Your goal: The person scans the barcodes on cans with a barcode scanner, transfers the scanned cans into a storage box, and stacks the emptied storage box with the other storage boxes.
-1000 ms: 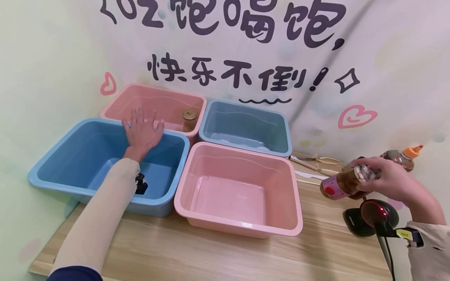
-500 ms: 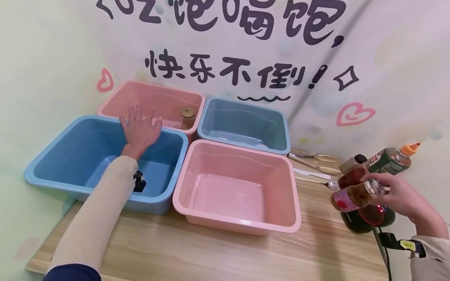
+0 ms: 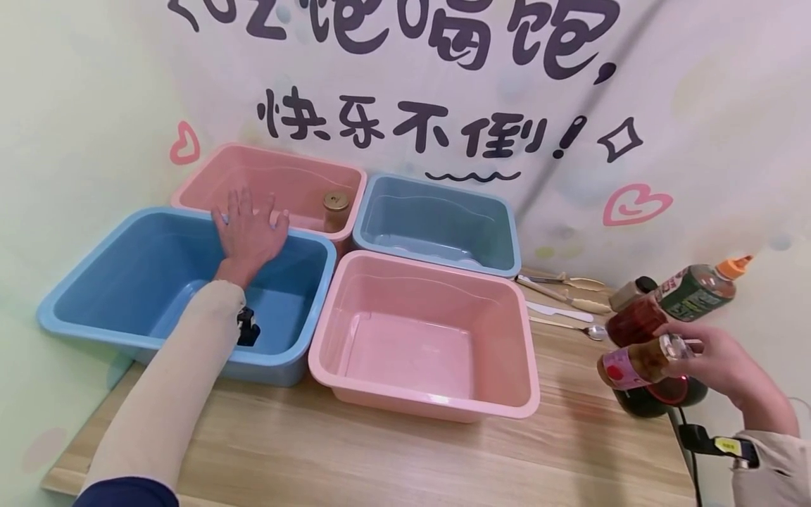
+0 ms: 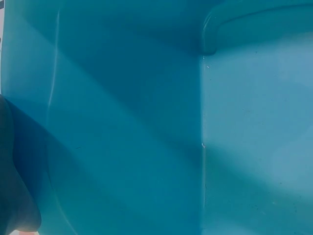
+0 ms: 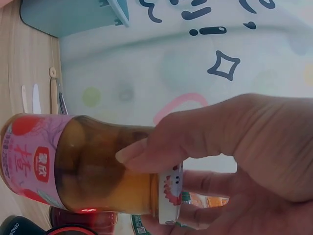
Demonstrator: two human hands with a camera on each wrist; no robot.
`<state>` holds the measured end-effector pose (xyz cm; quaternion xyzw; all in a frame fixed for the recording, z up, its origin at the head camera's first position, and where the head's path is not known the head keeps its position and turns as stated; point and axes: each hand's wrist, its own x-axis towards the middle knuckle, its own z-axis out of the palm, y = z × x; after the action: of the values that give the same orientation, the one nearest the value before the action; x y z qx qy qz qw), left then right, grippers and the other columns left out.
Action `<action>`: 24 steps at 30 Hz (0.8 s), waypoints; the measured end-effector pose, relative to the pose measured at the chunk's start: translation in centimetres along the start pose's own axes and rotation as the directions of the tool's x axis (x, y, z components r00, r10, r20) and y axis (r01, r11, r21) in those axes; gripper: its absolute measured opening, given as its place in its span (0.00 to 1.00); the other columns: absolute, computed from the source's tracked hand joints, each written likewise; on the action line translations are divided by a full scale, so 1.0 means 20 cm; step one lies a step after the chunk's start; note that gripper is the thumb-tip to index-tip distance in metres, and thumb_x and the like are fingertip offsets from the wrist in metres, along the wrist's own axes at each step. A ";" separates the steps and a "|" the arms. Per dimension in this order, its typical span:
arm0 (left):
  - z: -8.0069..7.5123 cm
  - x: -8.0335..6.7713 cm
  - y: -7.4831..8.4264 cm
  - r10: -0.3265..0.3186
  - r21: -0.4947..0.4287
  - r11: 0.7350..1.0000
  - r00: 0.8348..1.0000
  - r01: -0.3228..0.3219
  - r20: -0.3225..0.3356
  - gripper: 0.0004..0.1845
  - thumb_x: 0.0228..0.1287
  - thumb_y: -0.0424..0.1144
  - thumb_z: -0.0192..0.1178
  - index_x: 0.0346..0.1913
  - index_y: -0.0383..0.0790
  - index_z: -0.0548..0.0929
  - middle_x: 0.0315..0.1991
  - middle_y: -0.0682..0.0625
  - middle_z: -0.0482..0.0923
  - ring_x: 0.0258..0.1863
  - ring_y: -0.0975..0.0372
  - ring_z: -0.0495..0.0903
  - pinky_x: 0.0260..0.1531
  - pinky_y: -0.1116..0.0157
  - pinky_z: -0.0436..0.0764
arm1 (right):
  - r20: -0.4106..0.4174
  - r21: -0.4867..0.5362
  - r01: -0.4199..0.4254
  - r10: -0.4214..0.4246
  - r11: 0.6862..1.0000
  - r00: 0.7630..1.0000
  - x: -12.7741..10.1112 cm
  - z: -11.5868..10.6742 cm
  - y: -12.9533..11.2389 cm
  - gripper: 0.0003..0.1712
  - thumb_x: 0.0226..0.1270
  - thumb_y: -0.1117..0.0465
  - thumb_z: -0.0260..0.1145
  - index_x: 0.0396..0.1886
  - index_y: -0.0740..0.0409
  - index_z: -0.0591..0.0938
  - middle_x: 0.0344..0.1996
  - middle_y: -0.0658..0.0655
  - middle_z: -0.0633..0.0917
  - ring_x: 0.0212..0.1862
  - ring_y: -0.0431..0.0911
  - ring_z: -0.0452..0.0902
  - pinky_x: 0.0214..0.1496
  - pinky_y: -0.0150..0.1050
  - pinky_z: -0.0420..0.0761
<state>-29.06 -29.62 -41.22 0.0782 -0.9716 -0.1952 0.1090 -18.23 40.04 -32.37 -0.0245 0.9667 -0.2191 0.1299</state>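
Note:
My right hand [image 3: 716,362] holds a glass jar [image 3: 633,364] by its lid end, thumb on one side and fingers on the other. The jar lies nearly on its side in the air, its pink-labelled base pointing left. Amber contents with dark lumps show through the glass in the right wrist view. Just beneath it sits a black device [image 3: 633,403] with a red-lit ring, partly hidden. My left hand [image 3: 250,229] rests with spread fingers on the far rim of the large blue tub [image 3: 190,282]; in the left wrist view only a bit of it shows.
A pink tub [image 3: 418,352] stands at front centre. Behind are another pink tub [image 3: 272,176] holding a gold-lidded jar [image 3: 335,211], and a blue-grey tub [image 3: 437,218]. Tongs [image 3: 570,299], a white knife [image 3: 560,312], a spoon [image 3: 592,332] and an orange-capped bottle [image 3: 697,292] lie or stand right.
My right hand has moved the jar down and slightly right, over the black device. The spoon and the bottle behind show more now. My left hand stays on the tub rim.

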 end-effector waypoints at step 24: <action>0.00 0.00 0.00 -0.004 -0.016 1.000 1.000 0.004 0.009 0.37 0.75 0.62 0.28 0.81 0.48 0.48 0.82 0.40 0.29 0.80 0.42 0.25 0.71 0.32 0.27 | -0.010 0.053 -0.196 0.197 0.979 0.980 -0.01 -0.01 0.01 0.45 0.60 0.55 0.74 0.67 0.77 0.64 0.43 0.77 0.83 0.38 0.54 0.84 0.37 0.46 0.80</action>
<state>-29.11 -29.67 -41.32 0.0785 -0.9703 -0.2033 0.1048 -18.02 40.42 -32.19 0.0760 0.9594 -0.2303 0.1442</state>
